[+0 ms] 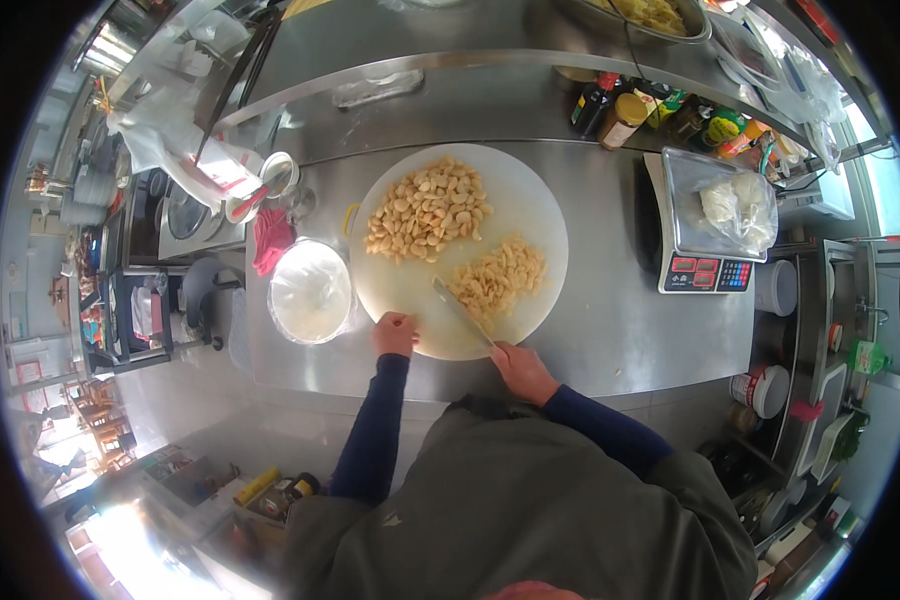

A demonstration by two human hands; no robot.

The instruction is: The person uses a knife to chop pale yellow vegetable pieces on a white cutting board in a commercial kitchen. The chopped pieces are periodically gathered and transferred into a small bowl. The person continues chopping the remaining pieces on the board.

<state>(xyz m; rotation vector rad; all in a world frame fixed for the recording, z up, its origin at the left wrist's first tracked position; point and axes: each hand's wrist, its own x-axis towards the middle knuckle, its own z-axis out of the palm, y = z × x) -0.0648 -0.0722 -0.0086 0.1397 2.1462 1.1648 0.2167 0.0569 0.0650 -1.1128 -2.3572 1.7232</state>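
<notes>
My right hand [523, 371] grips a kitchen knife [461, 311] by its handle. The blade points away to the upper left, lying along the near-left side of a pile of chopped garlic [499, 279] on a round white cutting board [529, 180]. A larger heap of whole peeled garlic cloves [425, 210] covers the board's far left part. At the board's near-left edge is my left hand [395, 334], its fingers curled; whether something small is inside them I cannot tell. Left of the board stands a round container lined with clear plastic [310, 291].
A digital scale [705, 272] with a plastic-wrapped pale lump [741, 210] stands right on the steel table [607, 330]. Bottles and jars [622, 120] line the back beneath a steel shelf [450, 58]. A pink cloth [273, 238] and cups [279, 172] sit at the left.
</notes>
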